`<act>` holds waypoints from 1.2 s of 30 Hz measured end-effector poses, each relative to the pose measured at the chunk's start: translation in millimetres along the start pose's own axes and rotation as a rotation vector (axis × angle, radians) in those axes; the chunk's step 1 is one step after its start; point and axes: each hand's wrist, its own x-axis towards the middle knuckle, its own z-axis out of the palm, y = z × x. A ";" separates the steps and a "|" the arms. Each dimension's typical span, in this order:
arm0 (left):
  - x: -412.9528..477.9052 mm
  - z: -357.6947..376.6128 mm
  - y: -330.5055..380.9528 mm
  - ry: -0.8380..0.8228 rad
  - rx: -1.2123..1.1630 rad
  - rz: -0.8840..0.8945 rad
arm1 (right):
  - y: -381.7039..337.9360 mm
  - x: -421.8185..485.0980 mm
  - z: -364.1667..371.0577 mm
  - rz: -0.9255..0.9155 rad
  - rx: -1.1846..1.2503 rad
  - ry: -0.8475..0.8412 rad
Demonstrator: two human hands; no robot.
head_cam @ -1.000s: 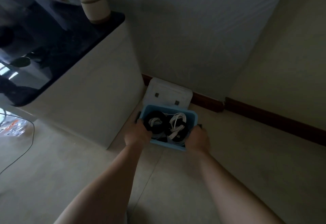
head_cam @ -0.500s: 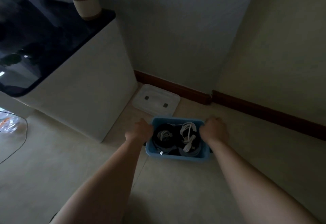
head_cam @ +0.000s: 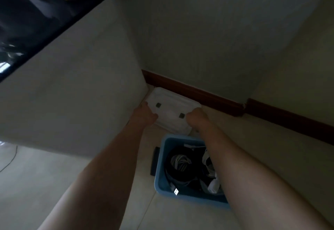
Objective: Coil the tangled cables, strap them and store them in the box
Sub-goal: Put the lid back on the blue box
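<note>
A blue box (head_cam: 161, 164) stands on the floor and holds coiled black and white cables (head_cam: 180, 164); my right forearm hides its right part. Beyond it, by the skirting board, lies the white lid (head_cam: 171, 108) with two dark clips. My left hand (head_cam: 144, 115) grips the lid's left edge. My right hand (head_cam: 197, 117) grips its right edge. Both arms reach forward over the box.
A white cabinet (head_cam: 75, 94) with a dark glossy top (head_cam: 36, 18) stands close on the left, touching the lid's corner. Walls meet in a corner behind, with a brown skirting board (head_cam: 198, 94). A thin cable (head_cam: 10, 159) lies on the pale tiled floor at far left.
Both hands let go of the blue box, which now rests nearer to me, and reached forward to take hold of the white lid at its two sides.
</note>
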 end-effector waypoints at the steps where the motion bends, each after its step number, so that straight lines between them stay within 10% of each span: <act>1: 10.6 2.5 -1.3 -0.010 -0.023 -0.032 | 2.2 10.7 4.5 0.031 0.038 -0.015; 9: 29.5 13.6 -11.4 -0.002 -0.170 -0.198 | 19.3 28.6 18.4 0.171 0.389 -0.047; 17: -29.4 -26.8 1.8 0.096 -0.131 -0.125 | 8.0 -22.2 -38.3 0.044 -0.005 0.286; 26: -143.8 -105.0 45.5 0.063 -1.269 -0.202 | 11.4 -142.7 -112.1 -0.179 0.102 0.398; 32: -211.5 -142.3 81.6 0.005 -0.524 -0.071 | 35.9 -211.8 -133.6 -0.222 0.344 0.280; 36: -232.3 -99.6 70.0 -0.064 -0.495 -0.038 | 68.5 -223.9 -125.5 -0.146 0.372 0.313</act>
